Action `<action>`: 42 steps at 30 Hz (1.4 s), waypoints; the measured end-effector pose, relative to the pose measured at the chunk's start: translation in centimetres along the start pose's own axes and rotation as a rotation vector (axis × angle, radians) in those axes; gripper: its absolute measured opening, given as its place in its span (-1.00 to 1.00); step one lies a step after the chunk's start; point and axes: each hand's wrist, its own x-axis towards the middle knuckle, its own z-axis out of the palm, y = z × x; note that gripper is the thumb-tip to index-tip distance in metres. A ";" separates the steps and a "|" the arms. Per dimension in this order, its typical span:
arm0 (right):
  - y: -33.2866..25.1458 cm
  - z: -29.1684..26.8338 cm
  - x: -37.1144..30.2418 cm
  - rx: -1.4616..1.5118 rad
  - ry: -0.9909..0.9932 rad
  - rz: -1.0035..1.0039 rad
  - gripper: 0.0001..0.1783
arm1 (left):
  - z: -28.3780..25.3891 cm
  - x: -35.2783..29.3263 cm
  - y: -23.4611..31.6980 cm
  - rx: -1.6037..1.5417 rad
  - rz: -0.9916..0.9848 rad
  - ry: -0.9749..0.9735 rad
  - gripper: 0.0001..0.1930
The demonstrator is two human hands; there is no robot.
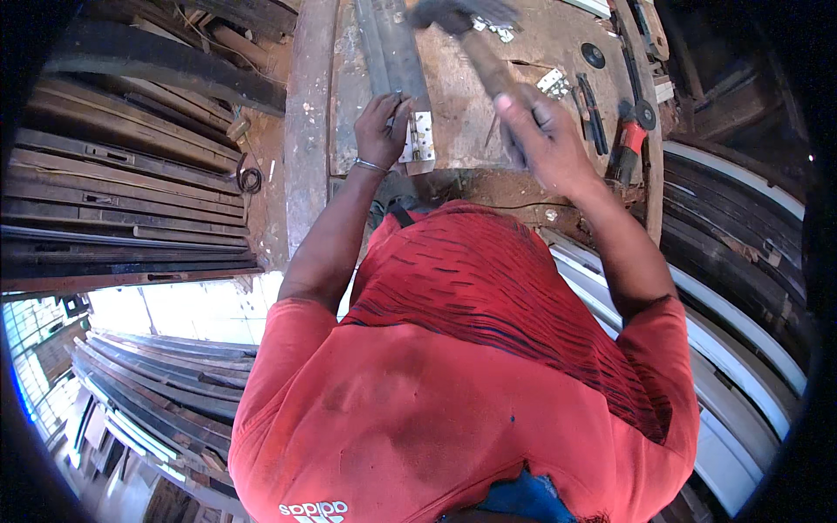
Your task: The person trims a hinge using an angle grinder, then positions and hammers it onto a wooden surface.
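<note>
In my right hand (545,144) is the wooden handle of a hammer (488,65), raised over the bench, its dark head blurred at the far side. My left hand (382,129) is closed in a pinch on a small nail or screw (398,92), whose top just shows above the fingers. That hand rests on a long dark wooden board (388,52). Right beside its fingers, a brass-and-white butt hinge (421,138) lies at the board's near end. A thin pointed piece (492,131) shows left of my right hand; whether I hold it cannot be told.
The wooden workbench (309,131) carries more hinges (554,83), a black disc (593,56), dark strips (595,113) and a red angle grinder (629,139) at the right edge. Stacked timber (131,183) stands left, and long boards (732,235) lie to the right.
</note>
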 end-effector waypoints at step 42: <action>41.2 -19.0 11.3 -0.383 1.079 0.307 -0.64 | -0.7 -1.5 -1.5 -0.335 -0.778 -0.003 -0.78</action>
